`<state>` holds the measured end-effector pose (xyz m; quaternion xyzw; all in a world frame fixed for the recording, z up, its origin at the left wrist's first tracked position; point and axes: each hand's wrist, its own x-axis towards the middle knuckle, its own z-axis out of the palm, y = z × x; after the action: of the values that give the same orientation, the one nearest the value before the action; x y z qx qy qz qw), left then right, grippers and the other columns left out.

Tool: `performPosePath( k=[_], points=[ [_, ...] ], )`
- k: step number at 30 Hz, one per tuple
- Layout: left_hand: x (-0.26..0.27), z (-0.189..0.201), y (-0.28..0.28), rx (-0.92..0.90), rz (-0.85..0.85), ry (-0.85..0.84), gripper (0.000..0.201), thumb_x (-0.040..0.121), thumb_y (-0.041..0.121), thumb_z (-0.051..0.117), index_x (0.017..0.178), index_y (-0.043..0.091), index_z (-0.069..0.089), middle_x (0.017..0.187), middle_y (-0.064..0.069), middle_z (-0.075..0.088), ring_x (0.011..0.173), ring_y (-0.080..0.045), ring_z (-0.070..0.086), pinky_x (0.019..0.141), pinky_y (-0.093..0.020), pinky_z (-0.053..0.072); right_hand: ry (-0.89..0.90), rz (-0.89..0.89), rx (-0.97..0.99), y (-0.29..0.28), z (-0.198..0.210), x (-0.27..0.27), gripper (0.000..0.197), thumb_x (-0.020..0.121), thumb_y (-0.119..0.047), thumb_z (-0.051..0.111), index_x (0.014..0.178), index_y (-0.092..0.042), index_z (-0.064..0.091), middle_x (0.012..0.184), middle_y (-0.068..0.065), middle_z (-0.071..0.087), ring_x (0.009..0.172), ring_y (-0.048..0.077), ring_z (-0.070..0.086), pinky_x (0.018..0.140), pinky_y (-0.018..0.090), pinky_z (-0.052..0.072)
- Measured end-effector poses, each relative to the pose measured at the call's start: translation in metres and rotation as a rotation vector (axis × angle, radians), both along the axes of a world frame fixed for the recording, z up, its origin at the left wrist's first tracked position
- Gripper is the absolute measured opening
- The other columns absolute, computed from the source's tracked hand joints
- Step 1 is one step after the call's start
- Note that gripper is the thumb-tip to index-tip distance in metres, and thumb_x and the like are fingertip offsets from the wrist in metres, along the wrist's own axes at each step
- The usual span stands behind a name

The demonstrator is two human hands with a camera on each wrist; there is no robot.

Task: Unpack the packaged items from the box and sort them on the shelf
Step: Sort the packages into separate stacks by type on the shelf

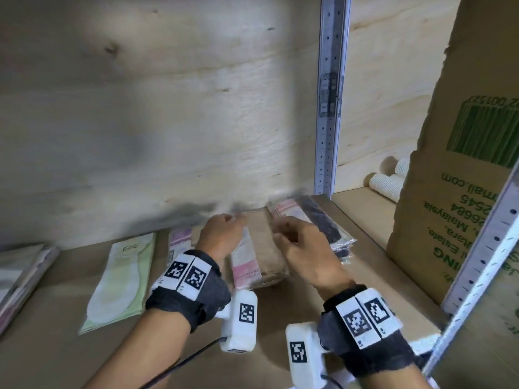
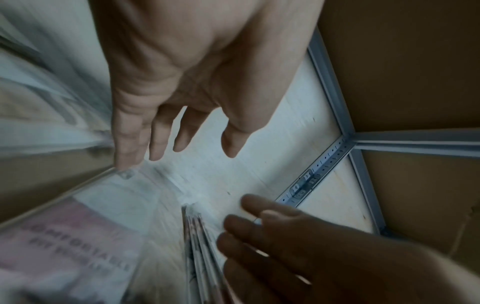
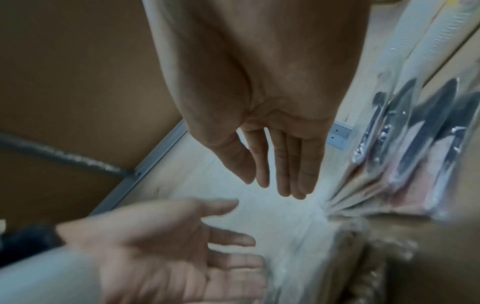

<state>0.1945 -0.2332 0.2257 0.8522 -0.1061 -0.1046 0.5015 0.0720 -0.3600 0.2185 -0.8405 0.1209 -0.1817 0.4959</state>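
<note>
Packaged insoles in clear wrap, with a pink label and a tan sole, lie flat on the shelf board near its back edge, between the two hands. The left hand hovers over the pack's left side, fingers straight and slightly spread, holding nothing; the left wrist view shows its fingertips close above the plastic, though contact cannot be told through the blur. The right hand hangs over the pack's right side, its fingers extended and together, likewise released. Just beside that hand, toward the back right corner, lies a stack of dark insole packs with pink labels. To the left of the left hand sits another pink-labelled pack, then a pale green insole pack, and further packs at the left edge. A cardboard box with green print stands at the right edge, beyond a metal upright, with white ribbed cups behind it.
</note>
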Motion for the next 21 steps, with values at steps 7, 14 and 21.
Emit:
performPosePath(
  k=[7,14,21],
  points=[
    [-0.012,-0.007,0.003,-0.006,-0.061,0.204,0.065,0.093,0.063,0.044,0.143,0.022,0.048,0.141,-0.008,0.057,0.127,-0.028,0.055,0.109,-0.048,0.044,0.213,0.011,-0.17,0.017,-0.008,0.007,0.051,0.1,-0.018,0.048,0.15,-0.02,0.037,0.154,0.001,0.04,0.141,0.019,0.038,0.114,0.026,0.027],
    [-0.015,-0.015,0.003,-0.007,-0.034,0.226,0.062,0.093,0.06,0.049,0.137,0.017,0.052,0.13,-0.007,0.063,0.114,-0.026,0.06,0.102,-0.044,0.05,0.341,0.043,-0.118,0.013,-0.012,0.008,0.056,0.1,-0.02,0.049,0.153,-0.021,0.03,0.154,0.001,0.041,0.14,0.022,0.04,0.118,0.038,0.032],
    [-0.02,-0.012,0.002,0.078,-0.027,0.191,0.077,0.094,0.061,0.049,0.153,0.014,0.034,0.151,-0.011,0.047,0.13,-0.03,0.052,0.105,-0.043,0.047,0.335,0.073,-0.098,0.015,-0.013,0.008,0.059,0.098,-0.019,0.051,0.153,-0.023,0.03,0.151,0.004,0.045,0.139,0.022,0.042,0.117,0.039,0.033]
  ],
)
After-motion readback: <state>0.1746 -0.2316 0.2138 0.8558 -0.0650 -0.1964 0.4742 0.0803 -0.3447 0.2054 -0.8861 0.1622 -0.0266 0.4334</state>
